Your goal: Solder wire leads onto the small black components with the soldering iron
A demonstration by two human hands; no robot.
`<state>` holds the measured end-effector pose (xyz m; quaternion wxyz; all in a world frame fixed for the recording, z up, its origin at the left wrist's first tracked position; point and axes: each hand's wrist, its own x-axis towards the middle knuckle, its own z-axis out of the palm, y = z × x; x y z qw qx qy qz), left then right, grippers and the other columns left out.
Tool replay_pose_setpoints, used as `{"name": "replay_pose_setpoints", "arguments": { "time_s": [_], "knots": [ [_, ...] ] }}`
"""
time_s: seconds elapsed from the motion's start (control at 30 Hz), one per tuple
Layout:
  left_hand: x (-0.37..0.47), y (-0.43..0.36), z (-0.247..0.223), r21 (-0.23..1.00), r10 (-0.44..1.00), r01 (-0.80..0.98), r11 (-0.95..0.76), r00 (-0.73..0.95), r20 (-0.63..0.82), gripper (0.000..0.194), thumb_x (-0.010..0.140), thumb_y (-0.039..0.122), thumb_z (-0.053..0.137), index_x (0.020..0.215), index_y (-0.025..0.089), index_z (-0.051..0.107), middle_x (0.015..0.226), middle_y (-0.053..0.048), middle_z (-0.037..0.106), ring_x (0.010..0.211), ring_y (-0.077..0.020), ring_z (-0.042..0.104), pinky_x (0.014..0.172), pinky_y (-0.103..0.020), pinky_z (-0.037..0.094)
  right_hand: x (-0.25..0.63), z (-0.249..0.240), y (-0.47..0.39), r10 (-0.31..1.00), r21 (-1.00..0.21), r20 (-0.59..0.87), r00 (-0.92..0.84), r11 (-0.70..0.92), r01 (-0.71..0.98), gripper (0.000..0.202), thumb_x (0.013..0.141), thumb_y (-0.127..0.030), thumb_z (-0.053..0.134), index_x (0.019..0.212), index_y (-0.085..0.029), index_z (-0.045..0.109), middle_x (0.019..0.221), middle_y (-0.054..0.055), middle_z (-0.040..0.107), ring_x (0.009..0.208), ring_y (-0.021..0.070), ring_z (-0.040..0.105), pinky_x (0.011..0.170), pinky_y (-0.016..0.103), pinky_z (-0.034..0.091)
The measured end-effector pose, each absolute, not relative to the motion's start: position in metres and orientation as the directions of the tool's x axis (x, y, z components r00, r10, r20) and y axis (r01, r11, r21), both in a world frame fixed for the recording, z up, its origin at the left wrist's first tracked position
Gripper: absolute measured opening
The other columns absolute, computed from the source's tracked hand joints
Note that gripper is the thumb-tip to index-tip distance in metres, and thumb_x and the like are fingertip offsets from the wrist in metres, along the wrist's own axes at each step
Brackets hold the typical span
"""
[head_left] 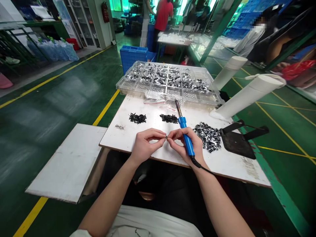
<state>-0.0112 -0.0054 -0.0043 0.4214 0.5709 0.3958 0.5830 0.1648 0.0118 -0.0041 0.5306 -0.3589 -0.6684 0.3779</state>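
My left hand (pixel 148 142) and my right hand (pixel 186 144) meet fingertip to fingertip over the front of the white table (pixel 153 123). Both pinch a tiny dark part (pixel 166 137), mostly hidden by the fingers. A blue soldering iron (pixel 187 136) also rests in my right hand, its metal tip pointing up and away, its black cable running over the wrist. Two piles of small black parts (pixel 137 118) (pixel 169 118) lie beyond my hands. Right of my right hand is a heap of shiny black-and-silver pieces (pixel 208 136).
A clear compartment tray (pixel 153 89) of shiny pieces spans the table's back. At right are a black metal stand (pixel 238 144) and white rolls (pixel 249 95). A white board (pixel 69 161) sits lower left. People are in the background, one in a red shirt (pixel 164 14).
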Motion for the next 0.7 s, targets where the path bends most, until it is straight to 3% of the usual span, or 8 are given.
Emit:
{"name": "replay_pose_setpoints", "arguments": {
  "time_s": [0.33, 0.7],
  "knots": [
    [-0.0105, -0.0061, -0.0055, 0.903, 0.905, 0.061, -0.426, 0.022, 0.426, 0.007, 0.083, 0.015, 0.073, 0.085, 0.019, 0.079, 0.095, -0.009, 0.078, 0.094, -0.0224, 0.074, 0.087, -0.036, 0.063, 0.1681, -0.0058, 0.0117, 0.907, -0.913, 0.376, -0.191, 0.398, 0.095, 0.031, 0.081, -0.026, 0.08, 0.084, -0.024, 0.049, 0.086, 0.002, 0.072, 0.073, 0.015, 0.066, 0.069, 0.03, 0.058],
    [-0.0101, -0.0073, -0.0045, 0.904, 0.909, 0.093, -0.416, 0.03, 0.416, 0.011, 0.084, 0.015, 0.071, 0.09, 0.019, 0.079, 0.096, -0.009, 0.077, 0.094, -0.0224, 0.074, 0.085, -0.034, 0.063, 0.1662, -0.0078, 0.0118, 0.908, -0.911, 0.389, -0.159, 0.404, 0.079, 0.032, 0.081, -0.028, 0.08, 0.087, -0.025, 0.049, 0.085, 0.002, 0.072, 0.072, 0.0147, 0.067, 0.068, 0.029, 0.058]
  ]
}}
